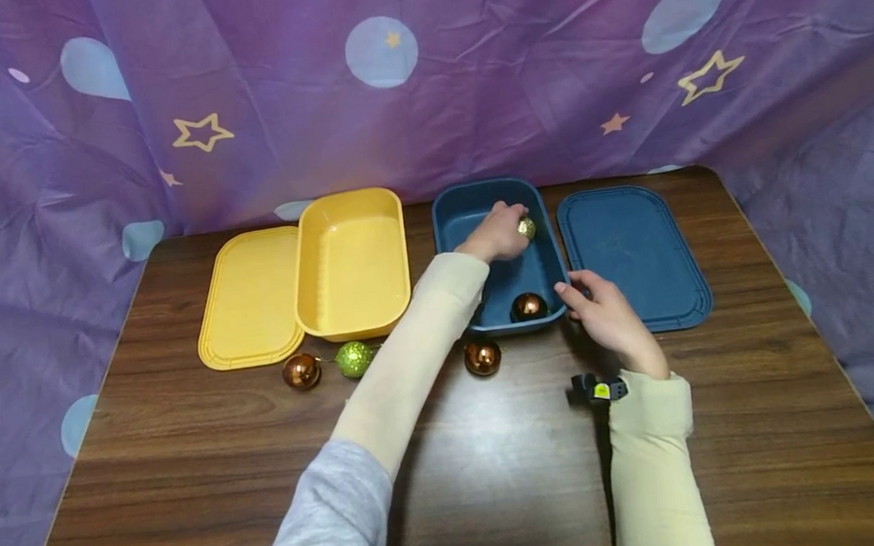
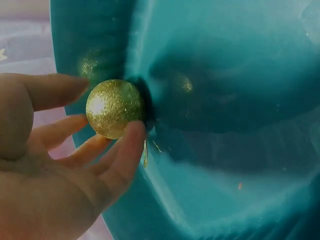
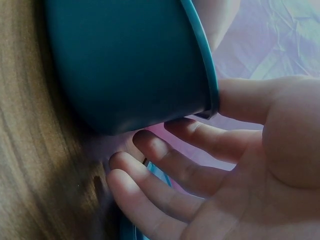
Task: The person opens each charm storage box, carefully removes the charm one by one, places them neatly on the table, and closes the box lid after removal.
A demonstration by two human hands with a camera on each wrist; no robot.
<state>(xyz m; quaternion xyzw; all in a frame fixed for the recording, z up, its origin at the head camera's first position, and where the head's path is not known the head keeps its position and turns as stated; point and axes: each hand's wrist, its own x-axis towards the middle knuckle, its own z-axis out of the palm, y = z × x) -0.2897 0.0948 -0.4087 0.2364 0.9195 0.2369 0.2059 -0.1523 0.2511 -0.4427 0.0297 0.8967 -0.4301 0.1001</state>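
A blue container (image 1: 470, 194) stands upright on the table. My left hand (image 1: 498, 232) reaches inside it, its thumb and fingers loosely spread around a gold glitter ball ornament (image 2: 115, 107) by the container wall. One fingertip overlaps the ball in the left wrist view, while the thumb lies beside it, not clearly pressing. A shiny brown ball ornament (image 1: 529, 307) lies in the container's near end. My right hand (image 1: 605, 313) holds the container's near right rim, thumb at the lip and index finger against the outer wall; the other fingers hang loose below, seen in the right wrist view.
Left of the blue container stands a yellow container (image 1: 350, 266), with a yellow lid (image 1: 247, 301) beside it. A blue lid (image 1: 631, 253) lies to the right. In front are brown ball ornaments (image 1: 302, 371) and a green glitter ball (image 1: 354, 359). A purple curtain (image 1: 473, 120) hangs behind.
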